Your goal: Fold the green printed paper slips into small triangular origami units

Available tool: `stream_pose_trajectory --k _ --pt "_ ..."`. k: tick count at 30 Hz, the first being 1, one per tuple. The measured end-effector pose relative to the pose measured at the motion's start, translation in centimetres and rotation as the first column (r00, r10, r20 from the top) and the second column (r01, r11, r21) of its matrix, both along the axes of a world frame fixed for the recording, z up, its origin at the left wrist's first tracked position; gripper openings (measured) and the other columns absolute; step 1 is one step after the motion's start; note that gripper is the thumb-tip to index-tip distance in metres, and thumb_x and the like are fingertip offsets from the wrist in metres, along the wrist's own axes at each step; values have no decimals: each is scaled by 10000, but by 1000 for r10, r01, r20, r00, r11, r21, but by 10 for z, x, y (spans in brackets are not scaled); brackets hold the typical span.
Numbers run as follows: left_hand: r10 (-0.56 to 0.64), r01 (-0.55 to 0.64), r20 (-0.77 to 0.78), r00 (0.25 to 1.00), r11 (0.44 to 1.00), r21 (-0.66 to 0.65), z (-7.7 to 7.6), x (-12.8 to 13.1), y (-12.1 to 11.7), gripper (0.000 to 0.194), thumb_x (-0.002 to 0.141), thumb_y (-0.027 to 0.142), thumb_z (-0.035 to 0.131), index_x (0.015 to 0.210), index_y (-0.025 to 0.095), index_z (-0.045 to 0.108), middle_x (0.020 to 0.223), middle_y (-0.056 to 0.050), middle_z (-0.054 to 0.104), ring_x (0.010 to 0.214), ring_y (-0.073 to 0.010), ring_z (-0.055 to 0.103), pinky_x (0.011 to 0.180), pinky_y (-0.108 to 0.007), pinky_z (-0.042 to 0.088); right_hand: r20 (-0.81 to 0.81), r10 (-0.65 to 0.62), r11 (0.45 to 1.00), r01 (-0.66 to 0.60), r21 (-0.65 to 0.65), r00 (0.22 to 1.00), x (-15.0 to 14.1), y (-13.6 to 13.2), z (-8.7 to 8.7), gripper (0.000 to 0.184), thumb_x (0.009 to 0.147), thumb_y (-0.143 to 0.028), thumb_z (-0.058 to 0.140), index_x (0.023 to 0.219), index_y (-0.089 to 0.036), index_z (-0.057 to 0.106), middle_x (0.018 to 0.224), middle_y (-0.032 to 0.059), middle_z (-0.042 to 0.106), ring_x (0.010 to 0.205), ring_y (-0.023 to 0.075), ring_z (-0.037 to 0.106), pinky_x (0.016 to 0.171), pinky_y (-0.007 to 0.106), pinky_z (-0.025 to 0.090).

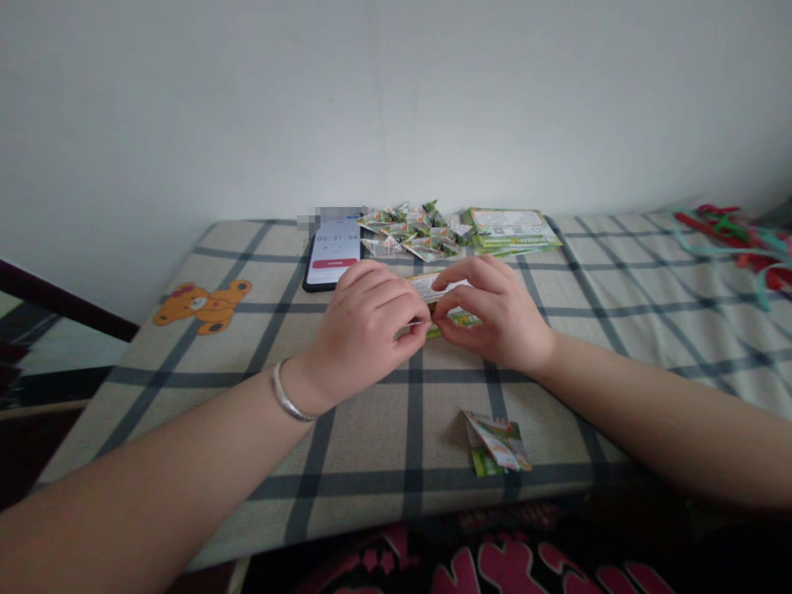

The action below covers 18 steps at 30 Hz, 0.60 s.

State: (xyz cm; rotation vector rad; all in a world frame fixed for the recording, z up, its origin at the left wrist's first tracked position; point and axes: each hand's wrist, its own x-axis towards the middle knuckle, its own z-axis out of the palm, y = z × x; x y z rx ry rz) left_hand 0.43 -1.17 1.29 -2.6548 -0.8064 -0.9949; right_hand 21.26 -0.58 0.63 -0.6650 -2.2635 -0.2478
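My left hand (373, 326) and my right hand (492, 313) meet above the middle of the table, thumbs and fingers pinched close together on a printed paper card (454, 289). The card is white, green and yellow, and the fingers hide much of it. Nearer the table's front edge lies a folded piece of the same kind of printed paper (498, 443). Behind my hands sits a pile of small folded paper pieces (421, 231). To its right is a stack of flat printed cards (513, 231).
A phone (334, 252) showing a running timer lies left of the folded pile. Further left is an orange teddy bear cutout (203, 305). Red, green and pale blue strips (736, 239) lie at the far right. A checked cloth (359, 462) covers the table, against a wall.
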Motion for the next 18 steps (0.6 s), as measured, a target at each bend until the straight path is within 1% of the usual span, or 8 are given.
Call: stream_pose_trajectory --k 7,10,13,18 --pt "21 -21 -18 1000 1000 -16 0 -1 1 164 875 163 566 720 192 611 782 0 689 794 -175 585 893 -394 433 7 -9 1000 9 -10 1000 4 4 -3 41 835 -194 642 819 -226 623 1037 49 672 935 205 607 814 382 469" --pt "29 -29 -19 999 999 -22 0 -2 1 171 885 173 562 722 195 612 785 -1 690 797 -176 588 888 -395 429 -9 -14 1000 14 7 1000 6 7 -4 44 830 -188 643 810 -224 627 1039 51 671 944 209 605 822 387 473" --pt "26 -26 -22 999 999 -25 0 -2 0 173 888 177 563 723 198 612 788 -1 691 799 -176 592 883 -391 425 1 -17 1000 17 22 1000 7 7 -3 54 830 -179 635 803 -225 628 1037 49 672 934 207 606 815 386 476" --pt "29 -30 -26 999 998 -47 1 -3 1 162 891 188 570 736 199 617 804 -4 694 813 -180 591 882 -388 423 20 -44 999 44 5 999 7 4 0 47 835 -192 638 810 -232 631 1029 47 675 934 213 609 807 390 474"
